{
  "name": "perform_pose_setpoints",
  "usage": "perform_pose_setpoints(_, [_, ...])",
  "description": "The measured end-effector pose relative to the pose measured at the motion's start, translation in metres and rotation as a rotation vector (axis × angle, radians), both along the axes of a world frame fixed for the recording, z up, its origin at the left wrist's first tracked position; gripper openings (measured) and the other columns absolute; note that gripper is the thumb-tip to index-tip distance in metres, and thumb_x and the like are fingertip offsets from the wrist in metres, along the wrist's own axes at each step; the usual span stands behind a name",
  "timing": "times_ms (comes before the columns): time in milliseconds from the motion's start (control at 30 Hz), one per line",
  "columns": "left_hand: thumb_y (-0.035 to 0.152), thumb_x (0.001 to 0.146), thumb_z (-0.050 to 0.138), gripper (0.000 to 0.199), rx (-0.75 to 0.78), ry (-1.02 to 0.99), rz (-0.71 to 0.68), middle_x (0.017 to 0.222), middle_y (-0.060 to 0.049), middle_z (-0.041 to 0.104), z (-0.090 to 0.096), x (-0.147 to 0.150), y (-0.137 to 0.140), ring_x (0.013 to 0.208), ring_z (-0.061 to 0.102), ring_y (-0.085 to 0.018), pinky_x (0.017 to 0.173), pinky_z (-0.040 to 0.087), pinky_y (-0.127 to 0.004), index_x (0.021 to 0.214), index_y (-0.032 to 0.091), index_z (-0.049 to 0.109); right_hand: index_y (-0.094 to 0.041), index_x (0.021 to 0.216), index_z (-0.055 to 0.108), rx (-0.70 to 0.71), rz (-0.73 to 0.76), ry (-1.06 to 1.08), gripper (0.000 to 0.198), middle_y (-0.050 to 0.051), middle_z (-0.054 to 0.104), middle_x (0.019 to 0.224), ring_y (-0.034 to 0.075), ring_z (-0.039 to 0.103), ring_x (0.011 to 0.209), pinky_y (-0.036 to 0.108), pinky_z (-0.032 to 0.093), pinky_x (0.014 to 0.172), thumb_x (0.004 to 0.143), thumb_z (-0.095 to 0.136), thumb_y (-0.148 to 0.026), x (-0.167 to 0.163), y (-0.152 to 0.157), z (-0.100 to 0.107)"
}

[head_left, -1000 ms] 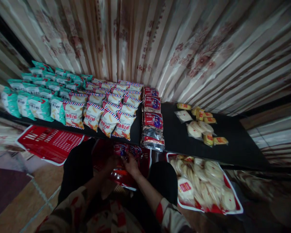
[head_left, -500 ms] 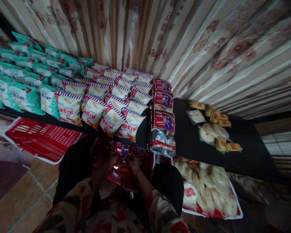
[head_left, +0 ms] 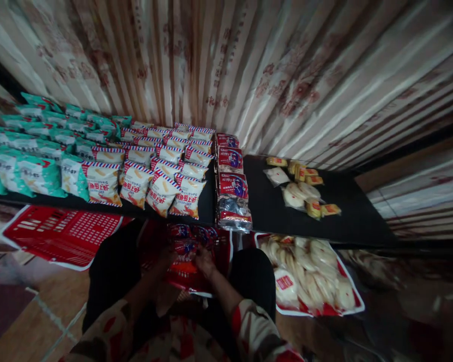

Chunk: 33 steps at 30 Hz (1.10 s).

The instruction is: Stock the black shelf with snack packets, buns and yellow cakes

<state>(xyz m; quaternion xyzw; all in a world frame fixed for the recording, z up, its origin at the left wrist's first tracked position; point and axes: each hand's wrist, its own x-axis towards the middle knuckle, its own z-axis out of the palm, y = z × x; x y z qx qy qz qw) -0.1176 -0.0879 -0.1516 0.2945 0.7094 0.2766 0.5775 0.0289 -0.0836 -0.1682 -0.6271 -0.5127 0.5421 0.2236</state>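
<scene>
Both hands down in a red basket [head_left: 222,251] on the lap, below the black shelf [head_left: 347,221] edge. Left hand [head_left: 165,261] and right hand [head_left: 204,261] rest on red snack packets [head_left: 184,249] in the basket; grip too dark and blurred to tell, fingers look curled onto the packs. Same red packs stacked on shelf [head_left: 232,186] just above, w/ white striped snack bags [head_left: 162,186] to the left and teal bags [head_left: 38,171] beyond. Tray of round rice cakes [head_left: 313,271] to the right; empty-looking red basket [head_left: 60,234] to the left.

We see a dim, underlit frame, strong wide-angle bending at the edges, curtain [head_left: 249,75] streaked with motion blur, our hands lost in soft shadow below the dark table [head_left: 347,221], packets grainy, no glare.
</scene>
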Motion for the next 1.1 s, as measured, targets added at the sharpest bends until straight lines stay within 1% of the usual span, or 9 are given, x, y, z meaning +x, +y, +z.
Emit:
perform_pose_setpoints(100, [0.021,0.063,0.062,0.008,0.050,0.094,-0.027,0.064,-0.003,0.064,0.008,-0.006,-0.006,0.075,0.064,-0.022,0.067,0.048,-0.030,0.066,0.017,0.056,-0.019,0.084,0.064,0.003,0.031,-0.068,0.017,0.001,0.065,0.070,0.018,0.062,0.070,0.028,0.049,0.067,0.069,0.056,-0.018,0.007,-0.003,0.015])
perform_pose_setpoints(200, [0.026,0.063,0.060,0.012,0.124,0.122,-0.057,0.072,-0.004,0.066,0.020,-0.009,-0.017,0.079,0.064,-0.021,0.071,0.049,-0.030,0.070,0.017,0.055,-0.017,0.087,0.065,0.046,0.123,-0.146,0.019,0.004,0.067,0.077,0.019,0.061,0.074,0.030,0.048,0.071,0.071,0.055,-0.017,0.016,-0.009,0.031])
perform_pose_setpoints(367, [0.041,0.062,0.059,0.028,0.286,0.049,-0.087,0.076,-0.003,0.066,0.048,-0.008,-0.039,0.076,0.063,-0.021,0.071,0.050,-0.032,0.077,0.018,0.055,-0.020,0.081,0.066,0.143,0.118,-0.023,0.012,-0.002,0.064,0.069,0.015,0.057,0.065,0.025,0.045,0.064,0.072,0.059,-0.022,0.031,-0.027,0.057])
perform_pose_setpoints(500, [0.047,0.064,0.056,0.029,0.384,0.086,-0.124,0.077,-0.004,0.066,0.079,-0.001,-0.044,0.077,0.062,-0.021,0.072,0.049,-0.033,0.075,0.020,0.055,-0.020,0.077,0.064,0.183,0.086,0.130,0.012,-0.003,0.061,0.065,0.014,0.056,0.062,0.023,0.045,0.060,0.073,0.059,-0.030,0.038,-0.039,0.085])
perform_pose_setpoints(633, [0.050,0.069,0.051,0.028,0.509,0.139,-0.203,0.068,-0.001,0.061,0.120,0.012,-0.040,0.068,0.058,-0.018,0.066,0.048,-0.030,0.066,0.022,0.048,-0.019,0.090,0.062,0.244,0.055,0.277,0.020,0.001,0.066,0.079,0.017,0.061,0.074,0.027,0.048,0.069,0.076,0.057,-0.034,0.043,-0.047,0.116])
perform_pose_setpoints(733, [0.052,0.071,0.050,0.030,0.562,0.041,-0.216,0.073,-0.002,0.063,0.149,0.023,-0.038,0.070,0.059,-0.018,0.066,0.048,-0.028,0.071,0.022,0.049,-0.020,0.096,0.060,0.306,0.023,0.280,0.024,0.002,0.066,0.085,0.018,0.061,0.079,0.028,0.048,0.073,0.079,0.056,-0.038,0.049,-0.050,0.137])
perform_pose_setpoints(833, [0.051,0.072,0.051,0.031,0.530,-0.071,-0.222,0.077,-0.003,0.065,0.170,0.035,-0.033,0.068,0.060,-0.017,0.059,0.047,-0.026,0.079,0.021,0.051,-0.020,0.091,0.060,0.365,-0.027,0.254,0.026,0.001,0.064,0.081,0.016,0.059,0.075,0.026,0.047,0.070,0.081,0.054,-0.042,0.057,-0.049,0.155])
perform_pose_setpoints(933, [0.048,0.073,0.051,0.029,0.505,-0.138,-0.216,0.083,-0.004,0.066,0.179,0.048,-0.023,0.066,0.060,-0.015,0.058,0.048,-0.025,0.082,0.020,0.050,-0.019,0.091,0.059,0.372,-0.069,0.300,0.029,0.001,0.064,0.080,0.015,0.058,0.075,0.025,0.047,0.069,0.080,0.055,-0.046,0.066,-0.042,0.168])
perform_pose_setpoints(1100, [0.041,0.075,0.050,0.030,0.582,-0.174,-0.197,0.091,-0.008,0.067,0.175,0.071,0.002,0.078,0.064,-0.018,0.072,0.052,-0.030,0.095,0.018,0.051,-0.020,0.094,0.059,0.342,-0.159,0.368,0.035,0.000,0.063,0.078,0.015,0.058,0.072,0.026,0.047,0.066,0.076,0.060,-0.050,0.084,-0.022,0.185])
